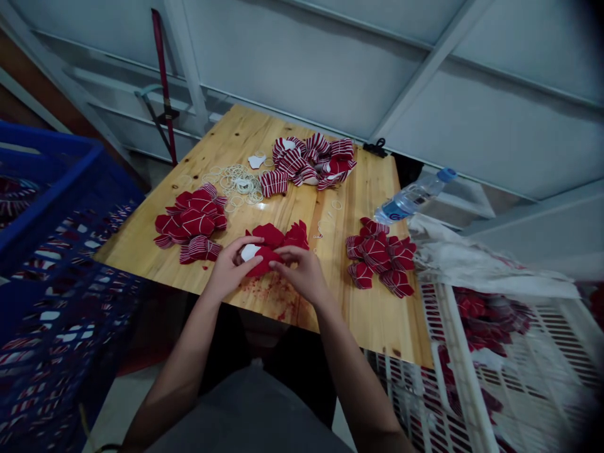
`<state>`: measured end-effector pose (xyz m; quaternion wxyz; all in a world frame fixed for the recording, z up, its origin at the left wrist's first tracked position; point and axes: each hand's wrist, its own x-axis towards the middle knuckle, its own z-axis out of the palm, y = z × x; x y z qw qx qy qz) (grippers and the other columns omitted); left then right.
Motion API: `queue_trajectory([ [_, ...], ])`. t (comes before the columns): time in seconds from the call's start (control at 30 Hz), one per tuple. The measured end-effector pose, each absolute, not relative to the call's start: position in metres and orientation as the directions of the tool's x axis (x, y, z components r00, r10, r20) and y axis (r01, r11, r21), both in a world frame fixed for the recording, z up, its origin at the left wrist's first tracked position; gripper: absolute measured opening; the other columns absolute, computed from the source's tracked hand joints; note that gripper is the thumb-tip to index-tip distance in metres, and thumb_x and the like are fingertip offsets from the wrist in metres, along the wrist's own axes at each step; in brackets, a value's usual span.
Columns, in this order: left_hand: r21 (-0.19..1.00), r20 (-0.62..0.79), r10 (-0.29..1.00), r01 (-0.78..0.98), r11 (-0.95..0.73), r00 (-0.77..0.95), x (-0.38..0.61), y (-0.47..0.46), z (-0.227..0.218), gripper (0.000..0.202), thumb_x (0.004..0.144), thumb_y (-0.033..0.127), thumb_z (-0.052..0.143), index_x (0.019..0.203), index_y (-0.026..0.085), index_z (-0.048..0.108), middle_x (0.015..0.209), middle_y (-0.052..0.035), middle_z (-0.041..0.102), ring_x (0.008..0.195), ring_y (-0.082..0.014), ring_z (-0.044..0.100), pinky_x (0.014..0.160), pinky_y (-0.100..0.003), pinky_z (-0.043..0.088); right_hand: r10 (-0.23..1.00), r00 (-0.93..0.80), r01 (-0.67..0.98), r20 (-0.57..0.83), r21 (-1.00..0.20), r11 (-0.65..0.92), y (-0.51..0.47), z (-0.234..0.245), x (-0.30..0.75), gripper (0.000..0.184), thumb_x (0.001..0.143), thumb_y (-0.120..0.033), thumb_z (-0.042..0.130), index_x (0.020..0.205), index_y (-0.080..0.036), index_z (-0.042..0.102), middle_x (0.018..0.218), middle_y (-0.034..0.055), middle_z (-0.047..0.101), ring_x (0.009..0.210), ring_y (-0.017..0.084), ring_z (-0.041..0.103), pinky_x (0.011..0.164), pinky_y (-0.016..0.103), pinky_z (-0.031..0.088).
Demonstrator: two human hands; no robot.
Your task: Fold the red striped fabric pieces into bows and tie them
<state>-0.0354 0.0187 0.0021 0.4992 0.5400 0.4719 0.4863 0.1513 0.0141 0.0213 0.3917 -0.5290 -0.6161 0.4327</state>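
At the near edge of the table (245, 135): red stack (271, 238), white piece (249, 251) on it.
Left hand (229, 267): pinching the stack's 9 o'clock side, thumb by the white piece.
Right hand (302, 272): fingertips pinching its 3 o'clock side.
Bundles (191, 223): at 9, 12 and 3 o'clock of the stack.

A wooden table (245, 135) carries 3 heaps of red-and-white striped bundles: a left heap (191, 221) near the left edge, a far heap (309, 162) at the far edge and a right heap (380, 257) near the right edge. Loose rubber bands (238, 182) lie between the left and far heaps. A water bottle (413, 196) lies at the right edge. A blue crate (56, 251) stands off the left edge, and a white crate (472, 352) off the near right corner.
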Motion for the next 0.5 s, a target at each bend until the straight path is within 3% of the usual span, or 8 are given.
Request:
queue_trajectory([
  [0.1, 1.000, 0.010, 0.997, 0.016, -0.012, 0.072, -0.047, 0.014, 0.006, 0.043, 0.081, 0.040, 0.066, 0.118, 0.018, 0.063, 0.129, -0.0123, 0.063, 0.107, -0.0241, 0.065, 0.089, -0.034, 0.053, 0.999, -0.012, 0.169, -0.041, -0.985, -0.039, 0.032, 0.014, 0.144, 0.026, 0.069, -0.039, 0.075, 0.085, -0.020, 0.069, 0.069, 0.0021, 0.071, 0.064, 0.018, 0.067, 0.059, 0.028, 0.052],
  [0.17, 1.000, 0.008, 0.999, -0.012, -0.008, 0.042, -0.055, 0.011, 0.007, 0.052, 0.079, 0.040, 0.068, 0.125, 0.018, 0.058, 0.134, -0.0139, 0.060, 0.109, -0.0246, 0.065, 0.086, -0.033, 0.054, 0.996, 0.075, 0.182, -0.044, -0.982, -0.057, 0.048, 0.008, 0.140, 0.028, 0.069, -0.040, 0.075, 0.085, -0.018, 0.069, 0.067, 0.0027, 0.070, 0.061, 0.018, 0.066, 0.057, 0.029, 0.052],
  [0.23, 0.999, 0.012, 1.000, -0.035, -0.013, -0.015, -0.062, 0.007, 0.008, 0.065, 0.073, 0.038, 0.074, 0.131, 0.019, 0.052, 0.139, -0.0160, 0.056, 0.111, -0.0252, 0.064, 0.083, -0.031, 0.055, 0.991, 0.128, 0.312, 0.042, -0.950, -0.001, 0.058, 0.006, 0.135, 0.027, 0.071, -0.039, 0.074, 0.087, -0.017, 0.070, 0.072, 0.0054, 0.071, 0.067, 0.021, 0.067, 0.064, 0.033, 0.055],
  [0.3, 0.998, -0.014, 0.997, -0.068, 0.009, -0.070, -0.066, 0.006, 0.008, 0.079, 0.067, 0.035, 0.079, 0.137, 0.021, 0.045, 0.138, -0.0180, 0.056, 0.107, -0.0249, 0.067, 0.079, -0.030, 0.056, 0.962, 0.146, 0.505, 0.233, -0.853, 0.130, 0.059, 0.009, 0.129, 0.027, 0.073, -0.034, 0.074, 0.094, -0.017, 0.071, 0.091, 0.0108, 0.071, 0.086, 0.025, 0.067, 0.079, 0.041, 0.055],
  [0.4, 0.989, -0.082, 0.991, -0.133, 0.067, -0.109, -0.065, 0.007, 0.006, 0.095, 0.059, 0.032, 0.084, 0.141, 0.022, 0.037, 0.128, -0.0182, 0.064, 0.093, -0.0233, 0.071, 0.074, -0.031, 0.058, 0.889, -0.100, 0.601, 0.447, -0.685, 0.412, 0.045, 0.019, 0.121, 0.033, 0.077, -0.026, 0.071, 0.110, -0.019, 0.069, 0.118, 0.0136, 0.064, 0.111, 0.027, 0.060, 0.097, 0.044, 0.048],
  [0.5, 0.987, -0.105, 0.991, -0.134, 0.094, -0.079, -0.061, 0.007, 0.007, 0.089, 0.057, 0.032, 0.085, 0.134, 0.019, 0.043, 0.122, -0.0174, 0.067, 0.088, -0.0227, 0.072, 0.074, -0.031, 0.058, 0.786, -0.427, 0.457, 0.447, -0.643, 0.614, 0.025, 0.022, 0.121, 0.031, 0.082, -0.023, 0.068, 0.113, -0.021, 0.067, 0.119, 0.0117, 0.066, 0.111, 0.024, 0.061, 0.095, 0.041, 0.050],
])
